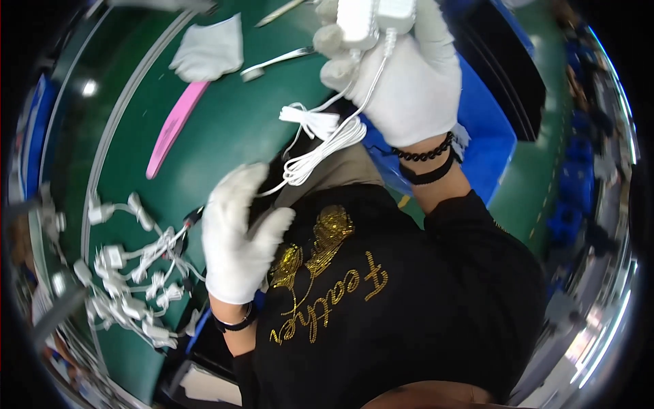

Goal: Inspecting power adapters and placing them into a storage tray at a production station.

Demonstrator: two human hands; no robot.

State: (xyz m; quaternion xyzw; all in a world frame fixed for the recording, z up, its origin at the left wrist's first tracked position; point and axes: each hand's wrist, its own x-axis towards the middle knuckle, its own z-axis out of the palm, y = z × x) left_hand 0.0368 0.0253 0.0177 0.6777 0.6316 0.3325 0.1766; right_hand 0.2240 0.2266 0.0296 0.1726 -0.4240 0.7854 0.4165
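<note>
My right hand (409,88), in a white glove, is closed around a white adapter block (357,24) and a second white block (396,15) beside it, near the top edge. White cords run down from the blocks to a looped bundle of white cable (323,151), tied near its upper end and hanging over my lap. My left hand (238,235), also gloved, is lower left with thumb and fingers apart. A strand from the bundle reaches its fingers and passes behind them. A small dark connector (194,217) shows just beyond that hand; whether it belongs to this strand, I cannot tell.
On the green table, a tangle of white corded adapters (133,293) lies at the left. Farther off are a pink strip (176,129), a white glove or cloth (210,51) and a white-handled brush (276,63). A blue bin (487,126) and black case (501,68) stand right.
</note>
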